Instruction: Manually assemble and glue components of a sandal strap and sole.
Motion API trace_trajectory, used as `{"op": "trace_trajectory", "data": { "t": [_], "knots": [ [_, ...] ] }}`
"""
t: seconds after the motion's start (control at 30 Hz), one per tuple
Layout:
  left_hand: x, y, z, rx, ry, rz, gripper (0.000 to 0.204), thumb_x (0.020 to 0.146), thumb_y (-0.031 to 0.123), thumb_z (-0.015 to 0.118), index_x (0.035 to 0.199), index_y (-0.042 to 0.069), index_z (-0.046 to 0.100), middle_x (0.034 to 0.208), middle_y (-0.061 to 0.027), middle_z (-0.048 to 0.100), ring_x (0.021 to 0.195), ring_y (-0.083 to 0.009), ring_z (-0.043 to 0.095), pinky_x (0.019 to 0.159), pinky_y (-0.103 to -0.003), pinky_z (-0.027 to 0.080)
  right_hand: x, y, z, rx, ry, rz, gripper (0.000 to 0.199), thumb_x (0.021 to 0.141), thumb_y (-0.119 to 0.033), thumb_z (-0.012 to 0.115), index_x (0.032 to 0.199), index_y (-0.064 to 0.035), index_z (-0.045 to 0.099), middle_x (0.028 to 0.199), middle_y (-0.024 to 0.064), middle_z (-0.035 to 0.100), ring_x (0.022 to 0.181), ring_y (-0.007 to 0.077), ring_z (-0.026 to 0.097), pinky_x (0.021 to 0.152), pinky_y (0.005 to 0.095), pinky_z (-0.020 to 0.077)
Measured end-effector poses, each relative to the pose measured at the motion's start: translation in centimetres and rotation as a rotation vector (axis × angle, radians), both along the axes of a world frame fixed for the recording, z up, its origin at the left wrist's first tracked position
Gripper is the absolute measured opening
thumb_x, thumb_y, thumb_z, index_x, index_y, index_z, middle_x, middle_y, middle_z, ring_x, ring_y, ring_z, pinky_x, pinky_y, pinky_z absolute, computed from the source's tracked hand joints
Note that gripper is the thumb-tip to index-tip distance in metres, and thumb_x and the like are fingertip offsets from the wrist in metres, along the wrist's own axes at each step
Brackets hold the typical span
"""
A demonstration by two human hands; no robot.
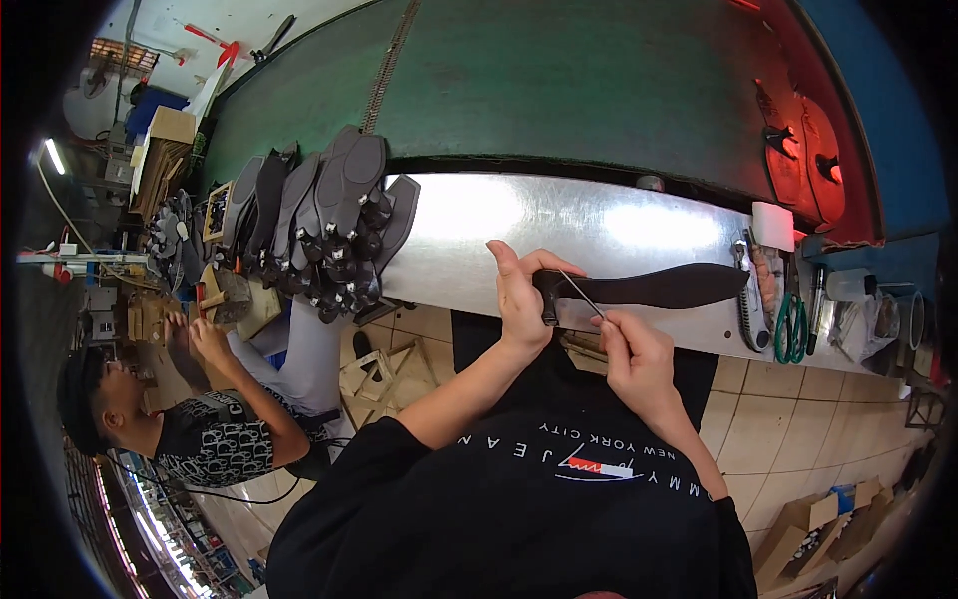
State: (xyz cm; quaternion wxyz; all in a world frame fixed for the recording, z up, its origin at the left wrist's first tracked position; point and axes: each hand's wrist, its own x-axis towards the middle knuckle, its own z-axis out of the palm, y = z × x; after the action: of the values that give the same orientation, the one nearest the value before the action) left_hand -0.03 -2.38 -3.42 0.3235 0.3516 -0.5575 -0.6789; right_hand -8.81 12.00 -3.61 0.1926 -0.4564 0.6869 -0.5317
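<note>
A dark sandal (679, 286) lies on its side along the front edge of the metal table, its sole stretching to the right. My left hand (524, 304) grips its strap end, thumb raised and fingers curled behind the black strap. My right hand (639, 357) is closed on a thin metal rod (584, 295), which slants up and left across the strap toward my left fingers. The rod's handle end is hidden in my right fist. Whether its tip touches the strap, I cannot tell.
A pile of grey-soled sandals (349, 185) covers the table's left end. Beyond runs a green conveyor belt (559, 90), with two sandals (803, 160) under red light. A utility knife (753, 314) and green-handled scissors (791, 329) lie at right. Another person (215, 429) works at left.
</note>
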Motion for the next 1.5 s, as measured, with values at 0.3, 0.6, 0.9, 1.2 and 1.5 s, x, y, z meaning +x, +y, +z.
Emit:
{"op": "trace_trajectory", "data": {
  "t": [0.3,0.6,0.9,1.2,1.5],
  "knots": [
    [-0.1,0.0,1.5,0.120,0.009,-0.051,0.099,0.086,0.077,0.004,0.068,-0.001,0.062,0.064,-0.0093,0.062,0.059,-0.0149,0.056,0.060,-0.024,0.046,0.7,-0.7,0.6,-0.005,0.069,0.088,0.008,0.087,0.001,0.056,0.093,0.0016,0.060,0.079,0.0148,0.065,0.066,0.0296,0.064,0.058,0.0324,0.0488],
    [-1.6,-1.1,0.8,1.108,0.216,0.082,0.066,0.075,0.078,0.051,0.072,0.012,0.052,0.063,-0.0045,0.054,0.059,-0.0163,0.051,0.053,-0.027,0.044,1.3,-0.1,1.0,-0.093,0.083,0.090,0.007,0.081,-0.001,0.064,0.088,-0.0032,0.062,0.077,0.0129,0.062,0.067,0.0310,0.062,0.060,0.0366,0.0493],
    [-1.8,0.0,0.2,1.071,0.289,0.029,0.062,0.079,0.073,0.053,0.062,0.014,0.040,0.055,0.0023,0.032,0.054,-0.0152,0.037,0.054,-0.028,0.034,0.8,-0.8,0.4,-0.046,0.166,-0.143,0.003,0.083,0.002,0.060,0.083,0.0004,0.058,0.071,0.0153,0.057,0.057,0.0320,0.057,0.052,0.0350,0.0436],
    [-2.3,-0.6,-2.0,0.902,0.137,-0.023,0.070,0.078,0.079,0.046,0.049,0.020,0.023,0.049,0.0028,0.023,0.045,-0.0145,0.027,0.045,-0.029,0.024,2.0,-1.1,0.4,0.079,0.110,-0.044,0.011,0.086,-0.006,0.061,0.079,-0.0037,0.053,0.066,0.0148,0.056,0.058,0.0348,0.057,0.050,0.0410,0.0438],
    [-2.4,-1.6,-1.9,0.846,0.055,0.014,0.063,0.087,0.070,0.040,0.068,0.011,0.049,0.057,-0.0026,0.047,0.051,-0.0177,0.048,0.050,-0.031,0.041,2.2,0.2,0.6,0.006,0.088,0.163,0.002,0.084,-0.003,0.061,0.083,-0.0024,0.059,0.069,0.0112,0.059,0.060,0.0292,0.060,0.054,0.0354,0.0462]
  ]
}}
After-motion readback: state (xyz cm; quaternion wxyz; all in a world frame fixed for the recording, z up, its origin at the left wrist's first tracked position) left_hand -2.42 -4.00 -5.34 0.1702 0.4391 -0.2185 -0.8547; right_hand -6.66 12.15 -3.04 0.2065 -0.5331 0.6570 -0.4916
